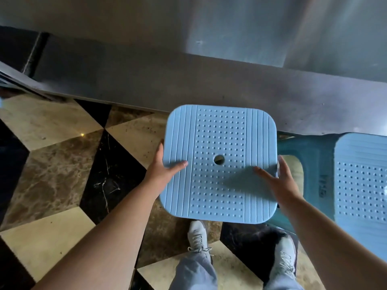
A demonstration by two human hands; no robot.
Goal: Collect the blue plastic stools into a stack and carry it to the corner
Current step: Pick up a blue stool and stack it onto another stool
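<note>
A light blue plastic stool (219, 143) with a dotted, ribbed square seat and a round centre hole is held in front of me, seen from above. My left hand (162, 169) grips its left edge, thumb on top of the seat. My right hand (280, 181) grips the right edge, thumb also resting on the seat. A second blue stool (360, 174) stands on the floor at the right, its seat partly cut off by the frame edge and its darker teal legs visible beside it. The held stool's legs are hidden under its seat.
A grey metal-faced wall or counter front (188, 70) runs across ahead, close behind the held stool. The floor (52, 164) is patterned marble in black, cream and brown. My two feet in grey shoes (198, 237) stand just below the stool.
</note>
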